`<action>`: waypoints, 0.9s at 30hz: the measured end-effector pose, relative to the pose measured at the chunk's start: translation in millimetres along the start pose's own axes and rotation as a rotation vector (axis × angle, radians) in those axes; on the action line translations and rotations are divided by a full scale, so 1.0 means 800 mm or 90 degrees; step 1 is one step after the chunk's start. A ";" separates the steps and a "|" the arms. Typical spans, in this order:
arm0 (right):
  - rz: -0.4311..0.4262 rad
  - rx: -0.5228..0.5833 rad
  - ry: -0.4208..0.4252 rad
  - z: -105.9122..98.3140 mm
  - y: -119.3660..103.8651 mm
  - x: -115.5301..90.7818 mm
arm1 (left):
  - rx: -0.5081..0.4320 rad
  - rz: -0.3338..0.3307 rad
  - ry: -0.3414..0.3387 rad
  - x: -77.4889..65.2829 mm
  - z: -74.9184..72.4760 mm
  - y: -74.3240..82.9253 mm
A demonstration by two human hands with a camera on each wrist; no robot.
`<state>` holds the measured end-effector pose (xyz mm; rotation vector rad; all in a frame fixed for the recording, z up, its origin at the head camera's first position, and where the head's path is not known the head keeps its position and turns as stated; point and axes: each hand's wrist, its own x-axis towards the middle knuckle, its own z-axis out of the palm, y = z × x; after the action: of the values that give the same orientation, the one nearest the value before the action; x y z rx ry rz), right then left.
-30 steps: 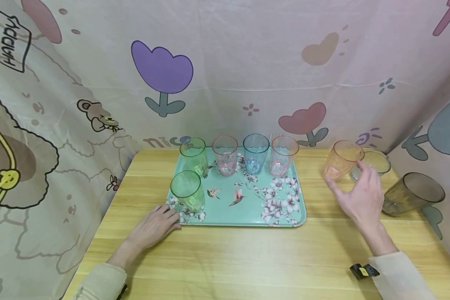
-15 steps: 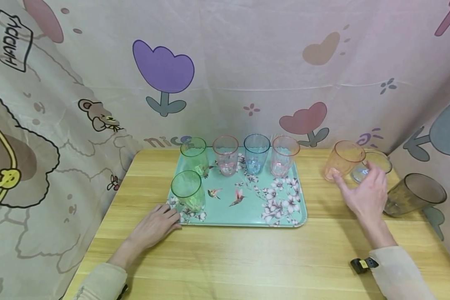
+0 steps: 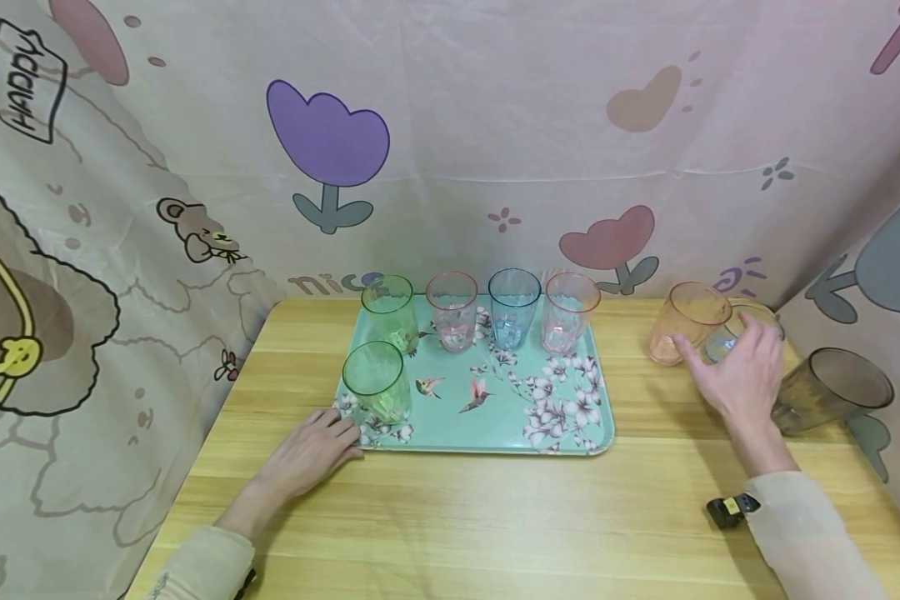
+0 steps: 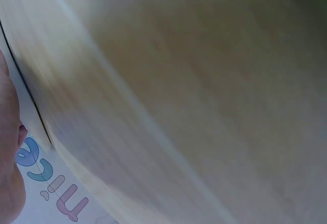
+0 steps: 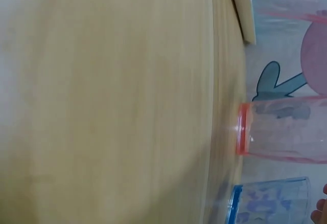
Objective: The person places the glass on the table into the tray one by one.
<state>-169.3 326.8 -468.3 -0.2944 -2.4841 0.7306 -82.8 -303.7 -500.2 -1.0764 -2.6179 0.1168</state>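
Observation:
My left hand (image 3: 317, 446) rests at the front left corner of a mint-green flowered tray (image 3: 465, 429), its fingers over the rim. On the right, my right hand (image 3: 742, 375) reaches between tumblers with its fingers spread. Its thumb overlaps the lower part of an orange tumbler (image 3: 693, 308). The other fingers are in front of a clear bluish tumbler (image 3: 720, 340), partly hidden behind the hand. In the right wrist view, fingertips show beside the blue-based tumbler (image 5: 273, 203), apart from the red-based orange tumbler (image 5: 286, 129). Both stand upright on the table.
Two green tumblers (image 3: 375, 383), two pink ones and a blue tumbler (image 3: 513, 308) stand on the tray. A dark grey tumbler (image 3: 832, 392) is at the far right, beside the right wrist. A printed curtain (image 3: 450, 125) hangs behind the wooden table (image 3: 495, 525).
My right hand has shifted rightward, its fingers moving from the orange tumbler's rim to the clear bluish tumbler. The left hand and the tumblers have stayed in place.

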 end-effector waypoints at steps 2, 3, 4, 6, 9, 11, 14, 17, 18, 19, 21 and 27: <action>0.005 -0.010 -0.009 0.000 0.003 0.004 | 0.000 0.001 0.003 0.000 0.000 0.000; 0.009 -0.015 -0.018 0.001 0.004 0.006 | 0.000 0.001 0.004 0.000 0.000 0.000; 0.015 -0.023 -0.030 0.000 0.005 0.009 | 0.000 0.002 0.005 0.000 0.000 0.000; 0.026 -0.038 -0.056 0.000 0.008 0.013 | 0.000 0.003 0.006 0.000 0.000 0.000; 0.033 -0.052 -0.080 0.002 0.012 0.018 | -0.001 0.002 0.005 0.000 0.000 0.000; 0.030 -0.061 -0.085 0.003 0.015 0.022 | -0.001 0.003 0.006 0.000 0.001 0.000; 0.020 -0.071 -0.085 0.006 0.019 0.027 | -0.001 0.004 0.009 0.000 0.001 0.000; 0.012 -0.083 -0.085 0.008 0.022 0.032 | -0.001 0.007 0.011 0.000 0.001 -0.001; 0.009 -0.087 -0.086 0.008 0.023 0.033 | -0.002 0.007 0.011 0.000 0.001 -0.001; 0.006 -0.092 -0.089 0.008 0.023 0.034 | -0.002 0.007 0.011 0.000 0.001 -0.001; 0.001 -0.102 -0.099 0.009 0.024 0.036 | -0.002 0.006 0.010 0.000 0.001 -0.001; -0.008 -0.119 -0.120 0.014 0.020 0.040 | -0.003 0.001 0.002 0.000 0.001 0.000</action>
<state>-201.0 346.5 -471.5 -0.2894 -2.7372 0.5437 -83.2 -304.0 -501.3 -1.0803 -2.6148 0.1088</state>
